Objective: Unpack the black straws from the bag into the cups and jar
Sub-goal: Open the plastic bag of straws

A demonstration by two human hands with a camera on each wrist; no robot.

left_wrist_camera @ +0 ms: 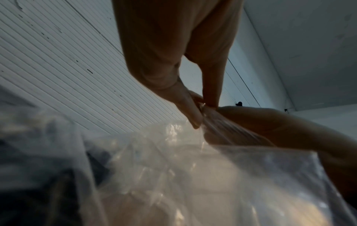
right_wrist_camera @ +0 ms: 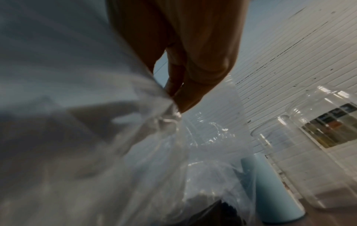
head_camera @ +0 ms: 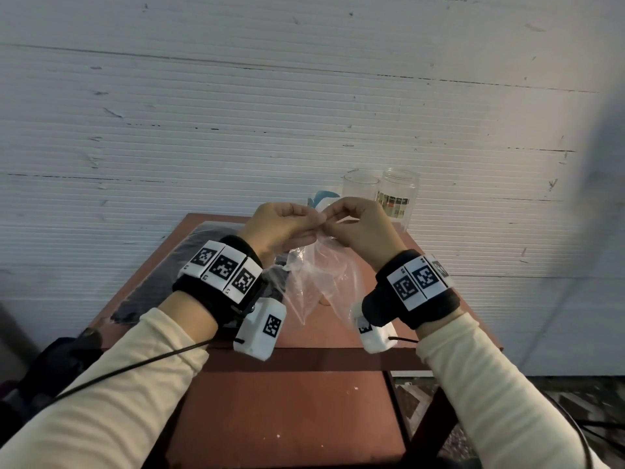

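While both hands meet above the red table (head_camera: 338, 336), the left hand (head_camera: 280, 228) and right hand (head_camera: 358, 228) each pinch the top of the clear plastic bag (head_camera: 314, 275). Behind the bag stand a blue cup (right_wrist_camera: 270, 189), a clear cup (head_camera: 360, 191) and a labelled jar (head_camera: 399, 194).

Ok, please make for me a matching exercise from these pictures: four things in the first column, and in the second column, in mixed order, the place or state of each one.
Things:
1. clear plastic bag
2. blue cup
3. labelled jar
4. clear cup

Places or states:
A. at the table's far edge, farthest right of the three containers
B. pinched at its top by the left hand and the right hand
C. see-through, between the other two containers
D. opaque, partly hidden behind the hands in the head view

Pairs: 1-B, 2-D, 3-A, 4-C
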